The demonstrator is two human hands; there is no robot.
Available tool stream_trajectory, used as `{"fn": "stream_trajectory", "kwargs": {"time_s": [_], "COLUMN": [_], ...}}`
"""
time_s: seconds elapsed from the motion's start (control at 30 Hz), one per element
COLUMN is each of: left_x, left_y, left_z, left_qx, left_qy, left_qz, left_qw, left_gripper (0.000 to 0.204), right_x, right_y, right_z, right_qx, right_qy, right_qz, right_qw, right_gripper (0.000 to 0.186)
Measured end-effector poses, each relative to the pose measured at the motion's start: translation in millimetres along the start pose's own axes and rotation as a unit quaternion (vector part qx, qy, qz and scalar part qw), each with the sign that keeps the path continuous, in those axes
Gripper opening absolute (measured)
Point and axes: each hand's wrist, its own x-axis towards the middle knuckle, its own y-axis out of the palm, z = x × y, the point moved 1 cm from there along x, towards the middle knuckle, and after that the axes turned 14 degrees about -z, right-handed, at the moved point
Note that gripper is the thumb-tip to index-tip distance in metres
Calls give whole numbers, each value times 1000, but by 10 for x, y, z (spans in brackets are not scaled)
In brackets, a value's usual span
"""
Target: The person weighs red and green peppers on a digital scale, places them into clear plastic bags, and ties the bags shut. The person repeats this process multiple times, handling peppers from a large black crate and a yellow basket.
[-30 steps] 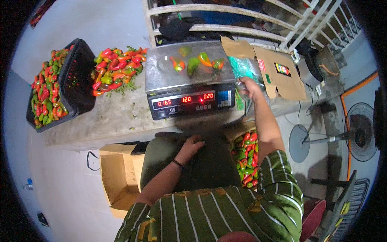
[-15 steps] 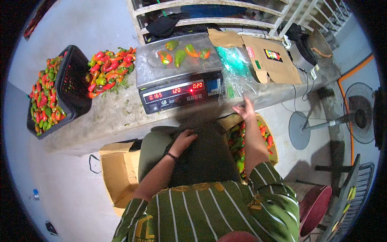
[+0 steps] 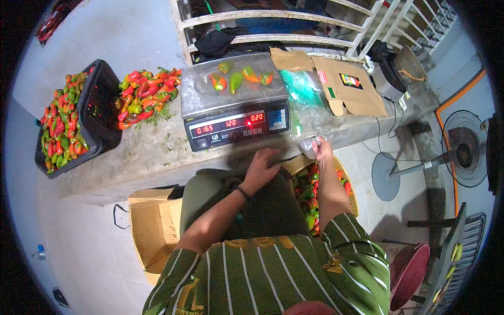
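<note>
Concrete counter (image 3: pixel 152 152) edge: right hand (image 3: pixel 321 149) fingers pinch clear bag (image 3: pixel 307 146); blurred left hand (image 3: pixel 262 168) unclear.

Four peppers (image 3: pixel 239 79) on one digital scale (image 3: pixel 234 105). One black crate (image 3: pixel 97 113) of peppers, count too many to tell. One loose pepper pile (image 3: pixel 144 97) on the surface (image 3: pixel 147 152). Two cardboard boxes (image 3: pixel 344 86). One standing fan (image 3: pixel 462 155). Two hands: left hand (image 3: pixel 264 167), right hand (image 3: pixel 321 149).
</note>
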Motion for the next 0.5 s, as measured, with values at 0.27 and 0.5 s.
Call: {"fn": "stream_trajectory", "kwargs": {"time_s": [0.27, 0.5], "left_x": [711, 460], "left_y": [822, 448], "left_z": [-6, -76], "left_qx": [-356, -441], "left_qy": [-326, -358], "left_qz": [132, 99], "left_qw": [866, 817], "left_gripper": [42, 37], "right_x": [-583, -978], "right_y": [-77, 129], "right_z": [218, 972], "right_qx": [-20, -179], "right_qy": [18, -265], "right_qz": [109, 97], "right_qw": [994, 943], "right_gripper": [17, 16]}}
